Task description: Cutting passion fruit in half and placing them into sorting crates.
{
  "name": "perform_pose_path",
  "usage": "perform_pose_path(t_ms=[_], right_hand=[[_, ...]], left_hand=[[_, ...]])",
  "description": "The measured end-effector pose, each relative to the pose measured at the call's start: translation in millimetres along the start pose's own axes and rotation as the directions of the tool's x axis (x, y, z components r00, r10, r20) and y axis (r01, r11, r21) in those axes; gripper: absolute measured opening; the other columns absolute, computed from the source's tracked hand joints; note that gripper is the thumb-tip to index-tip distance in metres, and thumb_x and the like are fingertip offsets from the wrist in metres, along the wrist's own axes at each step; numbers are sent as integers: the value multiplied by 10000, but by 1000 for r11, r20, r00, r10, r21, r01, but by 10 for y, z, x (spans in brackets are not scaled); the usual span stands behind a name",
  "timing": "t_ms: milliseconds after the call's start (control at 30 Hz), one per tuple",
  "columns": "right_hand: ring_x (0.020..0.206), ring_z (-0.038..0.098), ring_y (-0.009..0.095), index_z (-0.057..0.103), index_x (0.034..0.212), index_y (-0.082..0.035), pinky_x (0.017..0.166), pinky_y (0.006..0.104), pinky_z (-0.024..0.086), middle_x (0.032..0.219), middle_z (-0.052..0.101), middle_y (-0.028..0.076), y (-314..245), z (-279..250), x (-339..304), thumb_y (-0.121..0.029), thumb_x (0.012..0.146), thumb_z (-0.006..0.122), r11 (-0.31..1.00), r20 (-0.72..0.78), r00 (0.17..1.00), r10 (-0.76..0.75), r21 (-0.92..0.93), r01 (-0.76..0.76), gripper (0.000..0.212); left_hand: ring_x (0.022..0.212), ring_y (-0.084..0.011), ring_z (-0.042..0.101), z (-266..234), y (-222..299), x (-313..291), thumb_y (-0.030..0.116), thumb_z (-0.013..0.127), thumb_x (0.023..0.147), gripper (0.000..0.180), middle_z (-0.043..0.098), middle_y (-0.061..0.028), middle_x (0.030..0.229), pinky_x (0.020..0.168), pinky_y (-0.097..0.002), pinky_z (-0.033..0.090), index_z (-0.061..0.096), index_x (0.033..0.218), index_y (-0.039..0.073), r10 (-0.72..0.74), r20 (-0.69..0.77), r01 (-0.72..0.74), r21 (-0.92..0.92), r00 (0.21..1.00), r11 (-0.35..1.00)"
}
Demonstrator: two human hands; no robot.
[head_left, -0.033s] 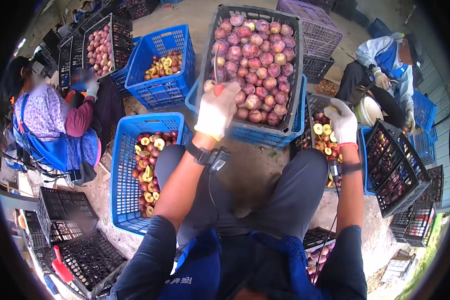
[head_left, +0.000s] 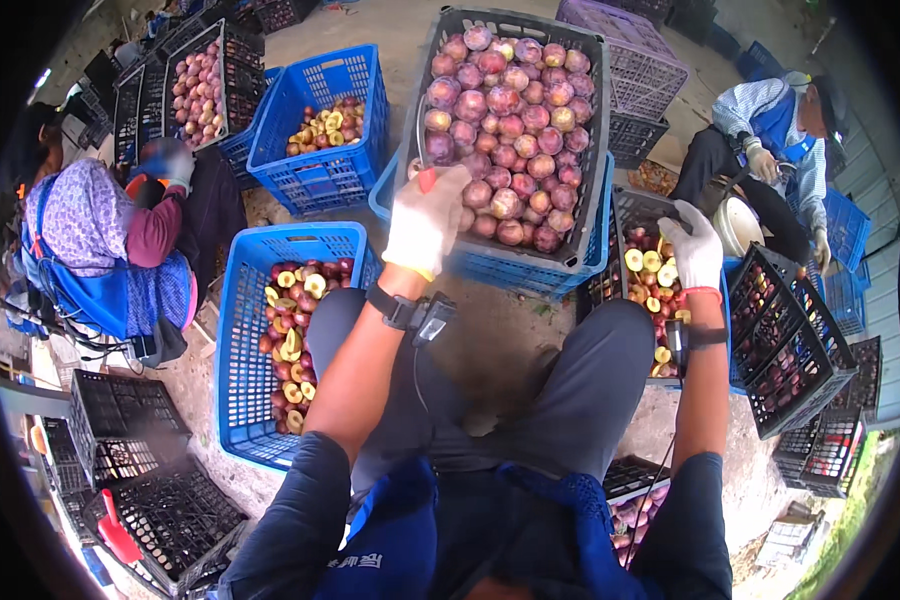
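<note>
My gloved left hand [head_left: 422, 225] is closed round a knife with a red handle [head_left: 427, 181]; its thin blade is hard to make out against the crate. It is at the near left corner of a dark crate [head_left: 415, 120] heaped with whole red-purple plums [head_left: 510, 135]. On the right, my gloved right hand [head_left: 694, 252] hovers over a crate of halved plums [head_left: 655, 272], fingers apart and nothing visible in them. Some cut faces there show yellow flesh.
The plum crate rests on a blue crate [head_left: 510, 275]. Blue crates of cut plums stand at left [head_left: 232, 350] and far left [head_left: 315, 180]. A tilted black crate [head_left: 795, 350] is at right. Two co-workers sit nearby, one left [head_left: 100, 220], one right [head_left: 780, 120].
My right hand has opened over the cut plums; a small piece at its fingertips earlier is gone. My left hand, with the knife, has shifted slightly left.
</note>
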State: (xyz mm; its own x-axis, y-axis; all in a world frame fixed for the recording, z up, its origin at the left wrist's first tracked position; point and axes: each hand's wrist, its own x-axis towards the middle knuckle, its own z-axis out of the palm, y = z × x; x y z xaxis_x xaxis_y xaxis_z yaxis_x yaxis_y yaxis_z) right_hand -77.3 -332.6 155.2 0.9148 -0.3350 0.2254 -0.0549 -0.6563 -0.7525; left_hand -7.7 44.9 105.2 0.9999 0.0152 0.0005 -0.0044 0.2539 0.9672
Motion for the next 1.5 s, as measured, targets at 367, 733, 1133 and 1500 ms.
perform_pose_path(t_ms=[367,733,1133,1500], right_hand=[[1019,722,401,667,1257,-72,866,476,560,1090,752,198,-1098,2330,249,-531,846,751,717,643,748,-166,-441,539,622],[1006,711,267,625,1245,-14,880,376,551,1053,729,135,-757,2484,311,-299,779,863,938,467,862,-197,-166,305,596],[1141,627,155,617,1305,-35,1004,315,502,1185,657,27,-852,1571,-275,-89,737,874,811,504,857,-107,543,-218,626],[1058,654,165,644,1214,-51,977,341,518,1135,684,33,-601,1281,-188,-184,637,1007,875,639,736,-226,465,-136,694]], left_hand=[[484,-73,452,-720,-264,244,105,677,934,133,504,47,635,427,-252,302,623,812,110,5,-47,-17,-244,999,970],[596,-74,489,-546,244,18,54,643,901,52,528,39,697,526,-258,378,669,860,37,-54,-45,42,-229,998,972],[684,-110,548,-1,-112,-309,132,645,891,146,612,-16,723,633,-326,457,694,903,-4,-150,386,36,287,910,957],[863,-298,746,353,-197,-367,362,819,907,385,773,-182,947,787,-381,558,768,1081,23,-205,459,-122,587,865,800]])
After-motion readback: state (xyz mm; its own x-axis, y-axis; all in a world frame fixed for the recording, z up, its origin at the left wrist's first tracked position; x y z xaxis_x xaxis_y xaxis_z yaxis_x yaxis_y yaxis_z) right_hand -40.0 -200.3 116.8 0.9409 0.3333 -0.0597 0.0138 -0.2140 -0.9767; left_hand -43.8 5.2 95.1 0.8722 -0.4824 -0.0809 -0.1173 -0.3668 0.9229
